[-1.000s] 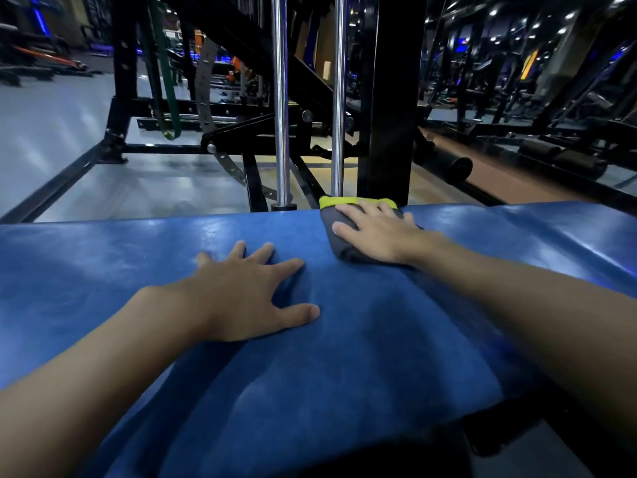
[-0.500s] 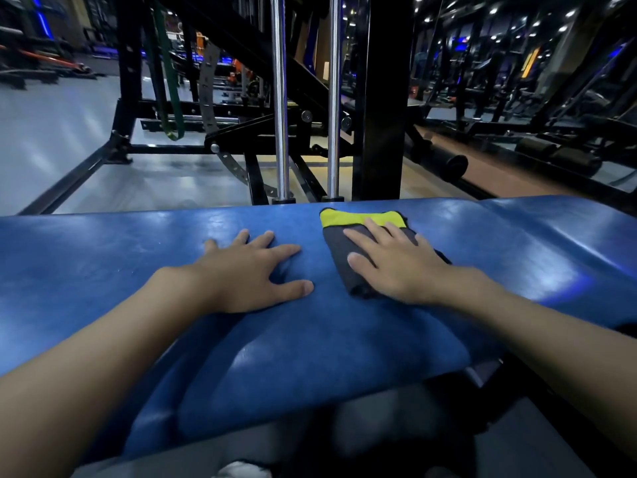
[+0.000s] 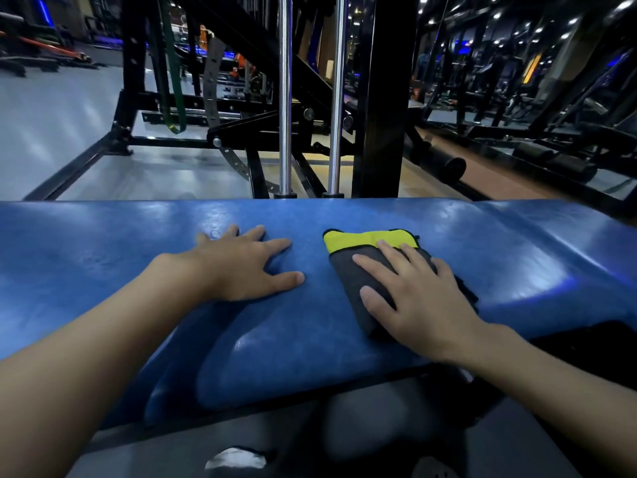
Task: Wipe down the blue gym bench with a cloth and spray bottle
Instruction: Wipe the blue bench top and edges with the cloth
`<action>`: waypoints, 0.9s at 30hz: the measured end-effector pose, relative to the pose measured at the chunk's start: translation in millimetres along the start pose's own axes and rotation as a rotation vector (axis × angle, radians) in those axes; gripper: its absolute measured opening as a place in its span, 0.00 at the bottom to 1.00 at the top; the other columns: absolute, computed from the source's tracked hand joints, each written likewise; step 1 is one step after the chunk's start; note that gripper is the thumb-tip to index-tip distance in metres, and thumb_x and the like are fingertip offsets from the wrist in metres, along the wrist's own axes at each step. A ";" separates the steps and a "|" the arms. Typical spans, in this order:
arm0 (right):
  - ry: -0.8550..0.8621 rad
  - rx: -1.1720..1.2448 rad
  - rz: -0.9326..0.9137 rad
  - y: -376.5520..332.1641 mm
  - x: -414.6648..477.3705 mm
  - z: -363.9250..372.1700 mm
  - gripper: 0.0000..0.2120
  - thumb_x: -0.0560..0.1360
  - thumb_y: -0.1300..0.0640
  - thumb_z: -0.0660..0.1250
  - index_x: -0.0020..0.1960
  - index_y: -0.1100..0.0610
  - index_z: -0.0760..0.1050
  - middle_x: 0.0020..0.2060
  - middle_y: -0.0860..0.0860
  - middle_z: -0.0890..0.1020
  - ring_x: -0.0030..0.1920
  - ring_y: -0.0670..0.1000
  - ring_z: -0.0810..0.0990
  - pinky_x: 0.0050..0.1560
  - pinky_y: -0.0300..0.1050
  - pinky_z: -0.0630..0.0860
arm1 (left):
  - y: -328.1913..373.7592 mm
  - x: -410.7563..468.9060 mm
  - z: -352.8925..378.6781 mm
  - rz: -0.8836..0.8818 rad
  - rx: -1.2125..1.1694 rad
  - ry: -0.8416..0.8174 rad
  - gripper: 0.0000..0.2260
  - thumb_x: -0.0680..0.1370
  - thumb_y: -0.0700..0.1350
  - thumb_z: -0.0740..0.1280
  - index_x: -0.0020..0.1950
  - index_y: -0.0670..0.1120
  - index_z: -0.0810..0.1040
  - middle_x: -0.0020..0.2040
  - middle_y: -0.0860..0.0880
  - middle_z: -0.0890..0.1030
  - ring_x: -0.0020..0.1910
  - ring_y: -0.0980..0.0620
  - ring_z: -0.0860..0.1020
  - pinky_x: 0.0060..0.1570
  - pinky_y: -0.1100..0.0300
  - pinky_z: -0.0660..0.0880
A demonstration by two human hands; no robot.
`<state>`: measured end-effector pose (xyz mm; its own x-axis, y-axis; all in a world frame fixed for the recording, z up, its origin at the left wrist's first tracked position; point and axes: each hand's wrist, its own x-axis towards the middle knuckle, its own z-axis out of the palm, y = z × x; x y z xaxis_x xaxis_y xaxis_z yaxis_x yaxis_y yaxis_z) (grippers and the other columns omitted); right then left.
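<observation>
Head view, one entry.

Bench point(image 3: 103, 257): blue padded top with a worn, slightly glossy skin that shows pale glare patches. The pad is creased and dented under the left forearm. It fills the middle of my view. Its long axis runs left to right, and both ends leave the picture.

Cloth point(image 3: 348, 279): folded, dark grey, with a yellow-green band along its far edge. It lies flat on the bench, right of centre.

Left hand point(image 3: 241, 267): palm down on bare bench, fingers straight and spread, thumb out toward the cloth. It holds nothing. It sits near the cloth but not touching it, with a strip of blue between thumb and cloth.

Right hand point(image 3: 413, 301): palm down on the cloth, fingers straight and slightly spread, pressing it to the pad. No curl round the fabric and no pinch. The fingertips reach the edge of the yellow band, and the heel of the hand is at the cloth's near end.

Cloth orientation: the long axis runs across the bench, from far edge toward near edge. The near end is slanted a little to the right, and the yellow band points away from me.

Beyond the bench: two chrome rods point(image 3: 285, 98) stand upright beside a black post point(image 3: 379, 98). A green band point(image 3: 172, 81) hangs from the frame at left.
</observation>
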<state>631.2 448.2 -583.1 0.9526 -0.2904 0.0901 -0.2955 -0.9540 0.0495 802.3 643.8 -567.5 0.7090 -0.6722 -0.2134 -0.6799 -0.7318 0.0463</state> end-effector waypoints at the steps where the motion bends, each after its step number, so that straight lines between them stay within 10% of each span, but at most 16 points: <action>1: 0.006 0.029 0.003 0.9 13.5 0.5 0.39 0.68 0.32 0.31 0.78 0.34 0.50 0.81 0.46 0.52 0.79 0.54 0.49 0.74 0.64 0.53 | -0.3 1.0 0.8 0.005 0.010 0.001 0.38 0.71 0.78 0.48 0.79 0.66 0.50 0.81 0.53 0.53 0.80 0.41 0.51 0.72 0.31 0.53; 13: -0.037 0.114 0.056 -14.4 201.6 12.9 0.28 0.78 0.36 0.43 0.77 0.38 0.55 0.78 0.50 0.60 0.76 0.61 0.57 0.67 0.74 0.54 | -5.8 11.3 4.5 0.025 0.069 -0.009 0.44 0.64 0.83 0.41 0.77 0.68 0.47 0.80 0.55 0.53 0.80 0.42 0.50 0.70 0.32 0.57; 27: -0.135 0.074 -0.026 -9.0 62.8 -1.5 0.27 0.81 0.37 0.42 0.79 0.38 0.44 0.81 0.49 0.43 0.80 0.59 0.43 0.74 0.70 0.46 | -0.7 2.4 1.5 -0.002 0.003 0.021 0.38 0.71 0.78 0.50 0.79 0.67 0.49 0.83 0.53 0.50 0.81 0.43 0.48 0.73 0.33 0.52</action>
<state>693.6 438.6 -576.4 0.9623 -0.2684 -0.0447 -0.2696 -0.9627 -0.0234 804.3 642.8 -569.6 0.7143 -0.6726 -0.1934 -0.6788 -0.7331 0.0425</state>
